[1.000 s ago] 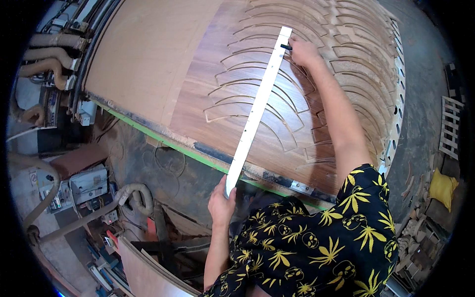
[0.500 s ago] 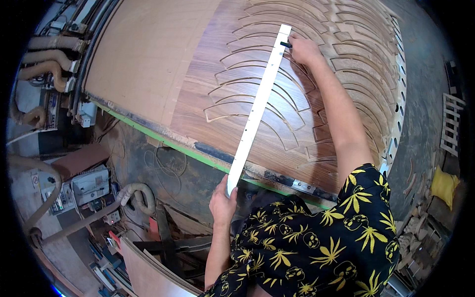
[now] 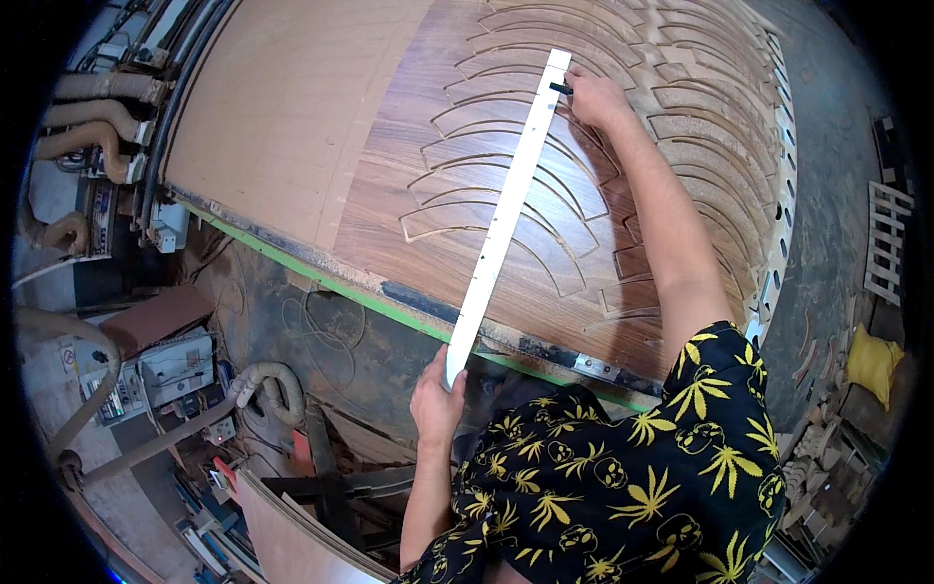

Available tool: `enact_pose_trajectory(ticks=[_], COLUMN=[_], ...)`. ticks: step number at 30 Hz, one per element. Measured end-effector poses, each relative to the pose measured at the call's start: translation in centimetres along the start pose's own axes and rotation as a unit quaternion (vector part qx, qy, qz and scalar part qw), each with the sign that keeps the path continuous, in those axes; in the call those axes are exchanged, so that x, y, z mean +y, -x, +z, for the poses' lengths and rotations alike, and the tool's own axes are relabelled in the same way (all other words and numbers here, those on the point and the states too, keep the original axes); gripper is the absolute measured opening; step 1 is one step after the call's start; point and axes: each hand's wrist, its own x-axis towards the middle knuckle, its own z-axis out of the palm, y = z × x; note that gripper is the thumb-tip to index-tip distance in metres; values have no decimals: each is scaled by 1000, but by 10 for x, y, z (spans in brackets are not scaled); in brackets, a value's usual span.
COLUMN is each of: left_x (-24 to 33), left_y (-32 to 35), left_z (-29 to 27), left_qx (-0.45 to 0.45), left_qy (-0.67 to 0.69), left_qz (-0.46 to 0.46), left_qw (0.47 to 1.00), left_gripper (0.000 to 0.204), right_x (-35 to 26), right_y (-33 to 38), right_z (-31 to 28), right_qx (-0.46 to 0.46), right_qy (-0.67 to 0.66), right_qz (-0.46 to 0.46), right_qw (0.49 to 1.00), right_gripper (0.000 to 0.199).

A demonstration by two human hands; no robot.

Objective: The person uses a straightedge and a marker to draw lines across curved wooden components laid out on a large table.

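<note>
A long white strip [image 3: 505, 209] with small dark marks along it lies slantwise over a wood-grain sheet [image 3: 375, 209]. My left hand [image 3: 436, 399] grips its near end, just past the sheet's front edge, thumb on top. Close to the far end, my right hand [image 3: 595, 99] is closed on a short black pen-like tool [image 3: 561, 89], its tip over the strip. Curved pieces [image 3: 457, 216] are cut out in rows in the sheet, several of them running under the strip. My right forearm hides part of the rows.
Left of the wood-grain sheet is a plain tan board surface [image 3: 282, 107]. A green edge strip [image 3: 311, 271] runs along the front of the table. Hoses [image 3: 97, 125] and a control box [image 3: 175, 365] stand at left. A yellow bag [image 3: 874, 367] and a white pallet [image 3: 887, 243] are at right.
</note>
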Motion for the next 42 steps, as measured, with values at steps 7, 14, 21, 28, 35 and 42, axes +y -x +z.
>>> enact_pose_trajectory(ticks=[7, 14, 21, 28, 35, 42], left_x=[-2, 1, -1, 4, 21, 15], left_y=[0, 3, 4, 3, -8, -16], left_z=[0, -5, -4, -5, -4, 0], left_qx=[-7, -7, -4, 1, -4, -13], left_qy=[-7, -16, -22, -9, -2, -14], left_qz=[-8, -6, -9, -4, 15, 14], left_qw=[1000, 1000, 1000, 1000, 1000, 1000], left_gripper=[61, 66, 65, 61, 66, 70], right_x=[-1, -1, -2, -2, 0, 1], right_y=[2, 0, 2, 2, 1, 0], right_z=[-2, -3, -5, -4, 0, 1], right_qx=[-5, -17, -18, -16, -13, -24], right_qy=[3, -2, -6, -11, -24, -17], right_qz=[2, 4, 7, 10, 3, 5], right_qw=[1000, 1000, 1000, 1000, 1000, 1000], right_gripper=[49, 48, 49, 53, 55, 55])
